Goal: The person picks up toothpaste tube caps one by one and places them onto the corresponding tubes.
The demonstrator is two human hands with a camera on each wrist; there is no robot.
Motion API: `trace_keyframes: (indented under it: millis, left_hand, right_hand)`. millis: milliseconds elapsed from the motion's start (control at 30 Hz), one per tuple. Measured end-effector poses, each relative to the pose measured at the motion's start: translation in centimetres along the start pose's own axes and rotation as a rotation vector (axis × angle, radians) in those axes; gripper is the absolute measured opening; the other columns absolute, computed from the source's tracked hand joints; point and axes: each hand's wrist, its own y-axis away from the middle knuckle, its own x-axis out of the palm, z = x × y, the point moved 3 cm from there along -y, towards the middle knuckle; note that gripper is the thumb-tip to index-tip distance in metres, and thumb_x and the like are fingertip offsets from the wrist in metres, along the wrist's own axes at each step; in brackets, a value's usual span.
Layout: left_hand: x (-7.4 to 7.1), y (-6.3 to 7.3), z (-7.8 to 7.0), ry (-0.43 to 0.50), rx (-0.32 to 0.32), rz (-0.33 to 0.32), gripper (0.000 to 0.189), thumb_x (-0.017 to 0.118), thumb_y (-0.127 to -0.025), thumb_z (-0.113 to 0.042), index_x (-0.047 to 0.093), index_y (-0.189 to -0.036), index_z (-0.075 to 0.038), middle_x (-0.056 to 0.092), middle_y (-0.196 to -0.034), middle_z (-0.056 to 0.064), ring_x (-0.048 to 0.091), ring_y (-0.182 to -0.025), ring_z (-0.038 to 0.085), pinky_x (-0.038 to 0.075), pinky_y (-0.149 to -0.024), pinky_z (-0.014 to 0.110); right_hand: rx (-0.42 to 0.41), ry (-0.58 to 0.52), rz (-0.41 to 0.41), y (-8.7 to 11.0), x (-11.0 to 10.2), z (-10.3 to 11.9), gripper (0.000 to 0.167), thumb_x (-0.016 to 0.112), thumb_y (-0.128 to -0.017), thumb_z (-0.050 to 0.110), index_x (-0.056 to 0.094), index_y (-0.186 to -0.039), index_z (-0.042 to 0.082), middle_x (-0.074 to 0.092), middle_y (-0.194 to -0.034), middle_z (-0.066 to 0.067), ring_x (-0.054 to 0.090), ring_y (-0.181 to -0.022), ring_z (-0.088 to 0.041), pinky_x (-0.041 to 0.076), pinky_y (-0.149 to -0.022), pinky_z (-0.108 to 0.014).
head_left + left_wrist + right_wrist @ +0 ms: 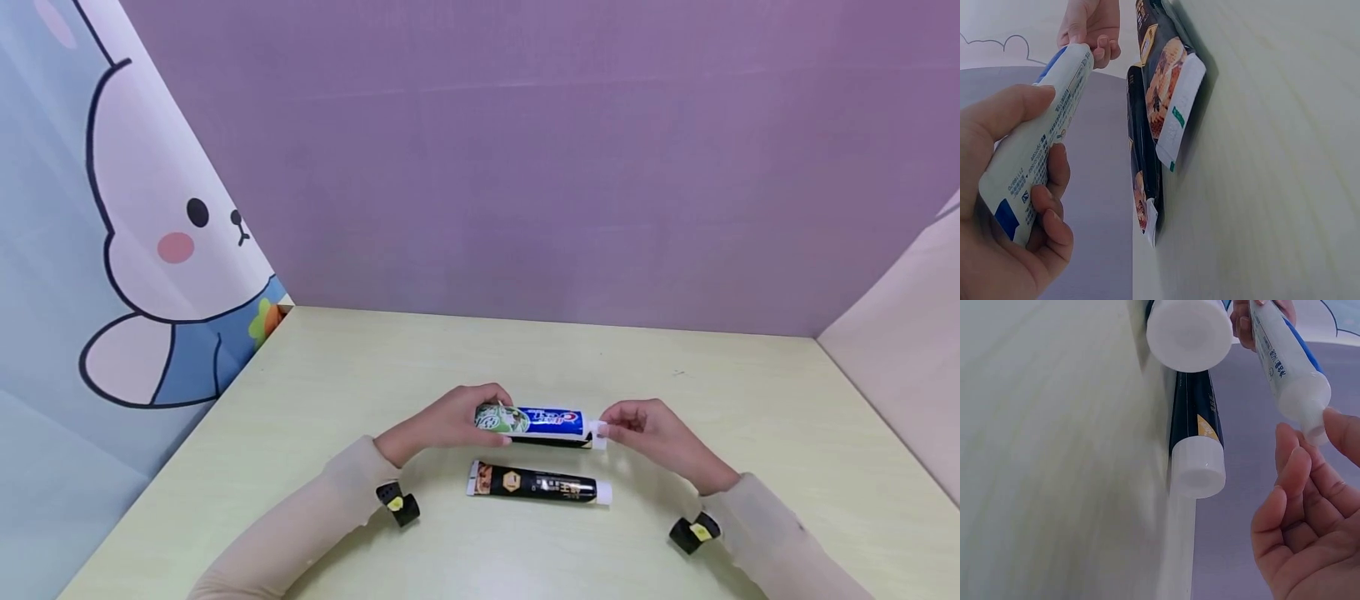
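My left hand [457, 417] grips a blue, white and green toothpaste tube [551, 422] by its crimped end, raised above the table in the left wrist view. At the other end, my right hand [660, 433] pinches the small white cap [1315, 428] between thumb and fingers. Below lie two black toothpaste tubes with white caps. The nearer black tube [536, 483] is in full sight in the head view. Only a dark strip and the cap of the farther black tube [558, 443] show there, as the held tube covers the rest.
Both black tubes lie side by side on the pale wooden table [375, 350]. A purple backdrop [525, 183] rises along the far edge. To the left hangs a cloth [45, 333] with a cartoon animal; a pale panel [915, 333] stands on the right.
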Motion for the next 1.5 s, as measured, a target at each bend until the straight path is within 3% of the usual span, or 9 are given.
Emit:
trace_keyframes:
  millis: [267, 633, 933, 1167, 1367, 1500]
  left_hand:
    - [0.0, 0.0, 0.0, 0.007, 0.004, 0.006, 0.037, 0.075, -0.081, -0.022, 0.056, -0.111, -0.013, 0.06, -0.089, -0.004, 0.052, -0.07, 0.008, 0.045, -0.06, 0.022]
    - [0.1, -0.3, 0.0, 0.019, -0.001, 0.012, 0.037, 0.076, -0.08, -0.021, 0.056, -0.111, -0.013, 0.061, -0.091, -0.003, 0.053, -0.072, 0.008, 0.046, -0.062, 0.022]
    - [0.3, -0.6, 0.3, 0.024, -0.023, 0.0, 0.037, 0.076, -0.079, -0.021, 0.057, -0.11, -0.015, 0.06, -0.09, -0.006, 0.054, -0.073, 0.008, 0.046, -0.063, 0.023]
    - [0.4, -0.7, 0.4, 0.021, -0.015, -0.006, 0.038, 0.076, -0.079, -0.023, 0.057, -0.111, -0.015, 0.06, -0.09, -0.005, 0.054, -0.072, 0.009, 0.046, -0.061, 0.023]
    - [0.5, -0.7, 0.5, 0.015, -0.022, 0.003, 0.038, 0.076, -0.079, -0.023, 0.057, -0.111, -0.015, 0.06, -0.09, -0.006, 0.054, -0.073, 0.009, 0.047, -0.062, 0.023]
    - [0.5, -0.6, 0.4, 0.018, -0.018, 0.007, 0.038, 0.076, -0.08, -0.023, 0.057, -0.112, -0.014, 0.06, -0.092, -0.004, 0.054, -0.074, 0.009, 0.046, -0.063, 0.023]
  right_hand:
    - [-0.06, -0.039, 0.071, -0.2, 0.2, -0.2, 0.023, 0.053, -0.097, 0.019, 0.064, -0.099, -0.001, 0.066, -0.09, -0.019, 0.059, -0.078, -0.027, 0.049, -0.073, -0.032]
    - [-0.069, -0.024, 0.106, -0.5, 0.3, -0.4, 0.03, 0.045, -0.101, 0.021, 0.063, -0.089, 0.0, 0.065, -0.083, -0.018, 0.055, -0.072, -0.024, 0.042, -0.072, -0.032]
    - [-0.017, -0.026, 0.118, -0.9, 0.3, -1.1, 0.037, 0.044, -0.101, 0.025, 0.062, -0.078, 0.003, 0.059, -0.072, -0.02, 0.05, -0.063, -0.017, 0.039, -0.063, -0.032]
    - [0.035, -0.051, 0.107, -0.9, 0.3, -1.4, 0.041, 0.042, -0.101, 0.03, 0.063, -0.081, 0.002, 0.065, -0.08, -0.019, 0.054, -0.068, -0.023, 0.043, -0.068, -0.03]
    - [0.027, -0.072, 0.113, -0.7, 0.3, -1.6, 0.048, 0.036, -0.103, 0.031, 0.063, -0.084, -0.004, 0.068, -0.086, -0.018, 0.057, -0.072, -0.024, 0.047, -0.07, -0.029]
    - [0.041, -0.079, 0.091, -0.5, -0.1, -1.6, 0.052, 0.03, -0.104, 0.034, 0.064, -0.097, -0.005, 0.067, -0.088, -0.016, 0.06, -0.08, -0.025, 0.049, -0.075, -0.028]
